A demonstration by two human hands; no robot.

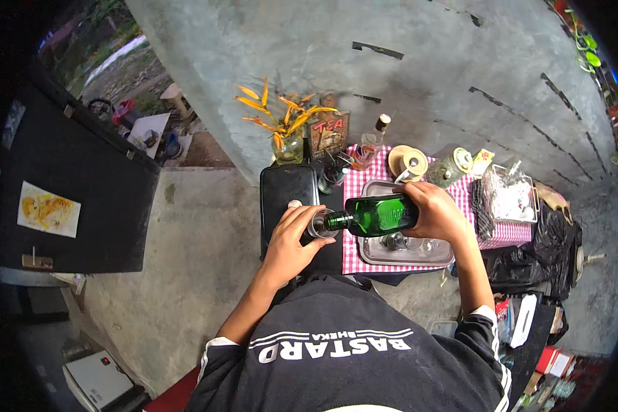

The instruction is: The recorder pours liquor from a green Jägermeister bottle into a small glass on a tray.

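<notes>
My left hand [288,244] is wrapped around a drinking glass [319,223], its rim facing up towards the camera. In my right hand [438,211] lies a green glass bottle [383,216], tilted on its side with its neck at the mouth of the glass. Whether liquid is flowing cannot be seen. Under the bottle, a metal tray [407,260] rests on a pink checked cloth [351,257] and bears several clear glasses [414,242]. A black tray or case [288,180] lies beyond my left hand.
Behind the tray stand a clear bottle [371,141], a lidded cup [414,164], a patterned jar [449,167] and a vase [288,149] of orange flowers. A wire basket [510,198] sits at the right, near black plastic bags [538,252]. The concrete wall rises behind.
</notes>
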